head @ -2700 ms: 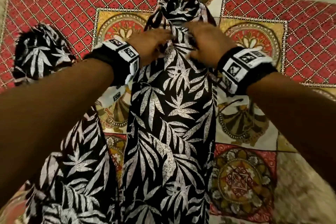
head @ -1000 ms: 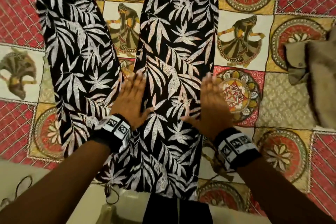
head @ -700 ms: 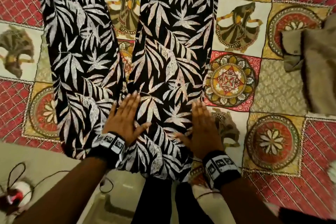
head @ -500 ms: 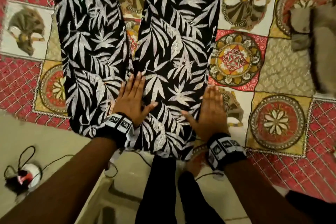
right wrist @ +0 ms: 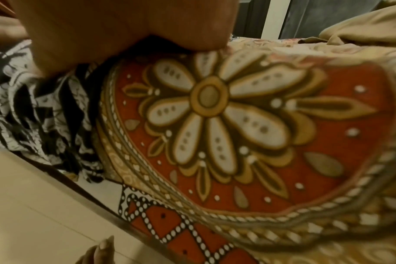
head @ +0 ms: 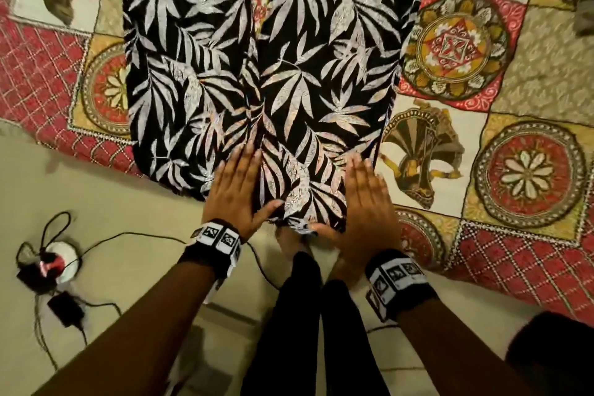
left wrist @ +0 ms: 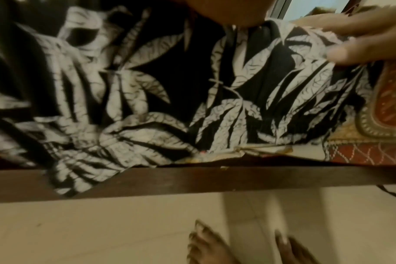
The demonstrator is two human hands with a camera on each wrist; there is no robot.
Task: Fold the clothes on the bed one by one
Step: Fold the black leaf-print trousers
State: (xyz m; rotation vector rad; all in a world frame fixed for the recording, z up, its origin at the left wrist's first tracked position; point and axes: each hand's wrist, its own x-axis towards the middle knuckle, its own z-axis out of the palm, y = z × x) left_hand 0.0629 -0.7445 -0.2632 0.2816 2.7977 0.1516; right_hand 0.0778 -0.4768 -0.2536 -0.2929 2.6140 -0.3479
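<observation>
Garment (head: 321, 74), black with pale leaves

Bed (left wrist: 192, 180), dark wooden frame: patterned red bedsheet (head: 527, 254); black-and-white leaf-print garment (head: 289, 42) spread flat; beige cloth (right wrist: 362, 30).

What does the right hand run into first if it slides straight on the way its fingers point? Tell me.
Only more of the leaf-print garment. The right hand lies flat near its right edge, fingers pointing up its length, so the way looks free; the edge slants, so it could stray onto the bedspread.
</observation>
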